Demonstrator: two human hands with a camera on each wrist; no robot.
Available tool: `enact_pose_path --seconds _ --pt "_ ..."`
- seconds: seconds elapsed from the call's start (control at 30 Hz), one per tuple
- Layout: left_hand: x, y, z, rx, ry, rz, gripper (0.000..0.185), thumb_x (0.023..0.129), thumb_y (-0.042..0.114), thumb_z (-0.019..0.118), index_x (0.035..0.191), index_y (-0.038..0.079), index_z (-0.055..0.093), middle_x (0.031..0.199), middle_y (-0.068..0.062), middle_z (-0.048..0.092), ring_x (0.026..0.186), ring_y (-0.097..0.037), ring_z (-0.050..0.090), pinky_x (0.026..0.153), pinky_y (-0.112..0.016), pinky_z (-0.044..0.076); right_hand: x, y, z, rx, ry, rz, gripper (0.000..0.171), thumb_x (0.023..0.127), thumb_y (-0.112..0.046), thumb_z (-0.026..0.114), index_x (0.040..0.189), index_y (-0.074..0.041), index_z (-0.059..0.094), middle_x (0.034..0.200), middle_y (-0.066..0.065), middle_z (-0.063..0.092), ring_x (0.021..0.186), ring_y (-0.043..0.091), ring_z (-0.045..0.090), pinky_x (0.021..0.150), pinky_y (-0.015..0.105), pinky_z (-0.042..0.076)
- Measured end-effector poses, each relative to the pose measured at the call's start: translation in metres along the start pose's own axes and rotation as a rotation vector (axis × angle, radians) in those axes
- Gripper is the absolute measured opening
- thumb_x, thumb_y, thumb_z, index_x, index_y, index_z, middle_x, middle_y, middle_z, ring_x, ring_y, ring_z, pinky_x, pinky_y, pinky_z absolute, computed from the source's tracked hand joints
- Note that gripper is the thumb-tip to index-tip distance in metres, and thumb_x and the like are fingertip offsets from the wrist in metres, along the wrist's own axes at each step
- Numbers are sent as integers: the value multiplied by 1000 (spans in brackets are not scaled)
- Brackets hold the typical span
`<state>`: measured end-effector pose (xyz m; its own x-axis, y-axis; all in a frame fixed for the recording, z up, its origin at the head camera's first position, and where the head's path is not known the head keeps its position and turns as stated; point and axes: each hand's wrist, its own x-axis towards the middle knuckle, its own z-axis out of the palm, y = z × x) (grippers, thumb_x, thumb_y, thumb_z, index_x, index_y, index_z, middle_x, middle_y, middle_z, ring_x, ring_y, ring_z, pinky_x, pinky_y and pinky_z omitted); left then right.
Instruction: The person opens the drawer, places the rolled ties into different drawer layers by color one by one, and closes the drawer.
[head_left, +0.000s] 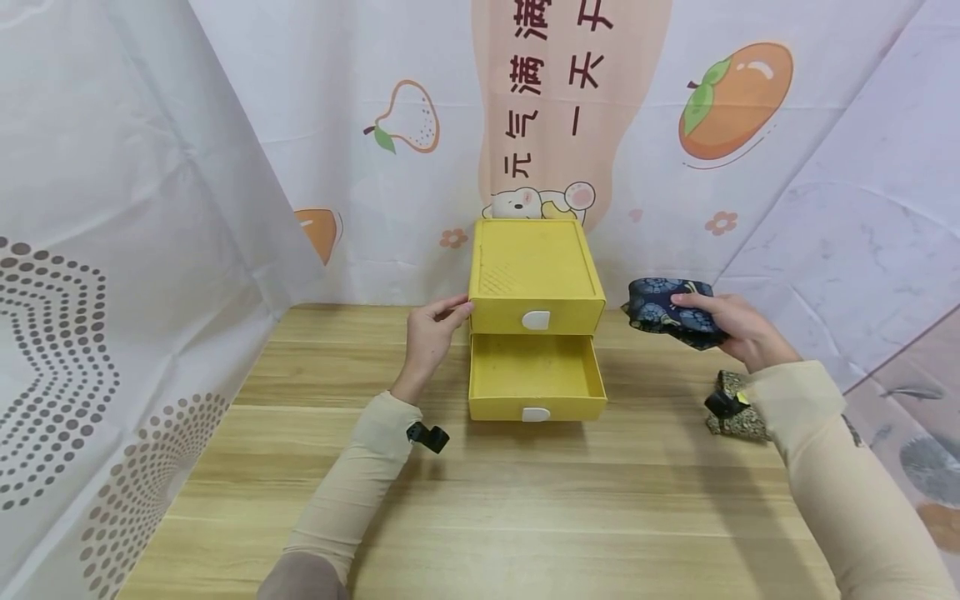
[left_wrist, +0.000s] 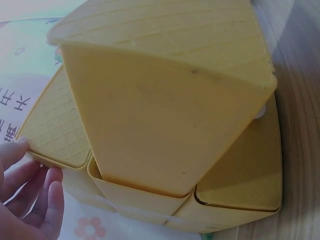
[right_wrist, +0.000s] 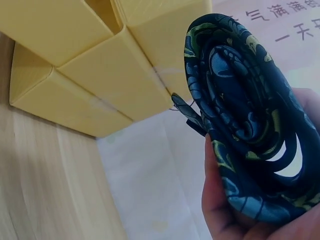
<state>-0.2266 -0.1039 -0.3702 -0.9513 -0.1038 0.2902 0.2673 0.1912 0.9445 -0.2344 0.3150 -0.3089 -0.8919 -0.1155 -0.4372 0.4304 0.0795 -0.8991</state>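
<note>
While the lower drawer of the yellow two-drawer box is pulled out, the upper drawer is pushed in. The left hand is at the left front edge of the box — its thumb is on the front and its fingers are on the side, so it looks like a light pinch. The right hand is up in the air to the right of the box. Its thumb and fingers grip a dark blue flowered cloth bundle, and the right wrist view shows that the cloth is folded round in layers. The bundle does not touch the box. A speckled brown bundle is on the wooden table, to the right of the box and a bit nearer the person. The right sleeve and a small black wrist camera hide part of it, so I cannot tell just what it is. I think the opening part is done, since the lower drawer shows its bare yellow floor. The rest looks undone — the blue bundle is outside the box, in the hand, the brown one is outside too, and the lower drawer is not closed.
</note>
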Motion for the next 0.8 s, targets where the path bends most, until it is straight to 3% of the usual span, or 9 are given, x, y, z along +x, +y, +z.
enact_pose_path --seconds 0.13,0.3,0.53,0.8 --pt "1 -1 1 1 -5 -17 31 88 24 74 109 3 74 110 -18 72 87 -24 68 66 -21 51 -5 -3 1 34 -8 2 10 95 -28 64 91 -19 63 80 -6 71 72 8 69 67 25 59" --pt "3 -3 3 -2 -3 -53 31 89 21 73 112 1 72 112 -20 71 94 -38 67 62 -17 47 -11 -7 4 30 -22 -13 12 95 -27 63 86 -21 67 80 -6 72 72 8 69 66 25 58" --pt "2 -2 2 -7 -5 -37 31 88 24 74 111 3 73 111 -18 72 89 -27 69 64 -16 50 -17 -11 10 24 -34 -38 12 95 -25 63 85 -20 68 79 -5 72 72 8 70 65 25 58" --pt "1 -2 1 5 11 -9 31 88 26 74 110 3 74 107 -18 73 89 -33 69 61 -15 49 -23 -14 19 16 -50 -35 14 96 -25 62 86 -18 68 78 -5 72 71 8 69 64 25 58"
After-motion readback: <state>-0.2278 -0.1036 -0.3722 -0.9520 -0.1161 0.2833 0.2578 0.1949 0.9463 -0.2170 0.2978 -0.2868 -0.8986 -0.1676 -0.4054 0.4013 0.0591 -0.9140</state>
